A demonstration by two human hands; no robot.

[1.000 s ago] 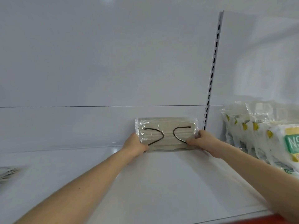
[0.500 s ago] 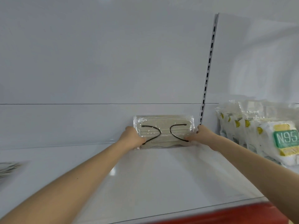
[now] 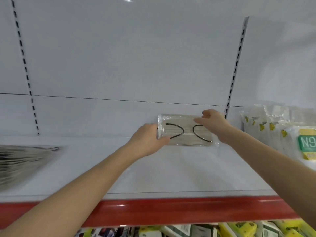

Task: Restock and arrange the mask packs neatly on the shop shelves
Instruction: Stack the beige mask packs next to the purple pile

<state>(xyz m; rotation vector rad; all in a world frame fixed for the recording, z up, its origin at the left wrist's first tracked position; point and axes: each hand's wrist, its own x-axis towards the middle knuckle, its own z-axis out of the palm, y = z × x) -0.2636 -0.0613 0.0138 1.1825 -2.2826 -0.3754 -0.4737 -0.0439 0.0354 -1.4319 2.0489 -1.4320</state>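
The right hand (image 3: pixel 213 124) has let go of the clear-wrapped beige mask pack (image 3: pixel 181 134), its grip now loosely spread; the left hand (image 3: pixel 148 139) pinches the pack's left edge. Placing looks nearly done (pack upright against the back panel (image 3: pixel 119 65)). The white shop shelf (image 3: pixel 153 171) also holds yellow-and-green N95 packs (image 3: pixel 280 134), right.

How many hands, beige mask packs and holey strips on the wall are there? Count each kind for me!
Hands: 2 (left hand, right hand)
Beige mask pack: 1
Slotted wall strips: 2 (left strip, right strip)
Total: 5
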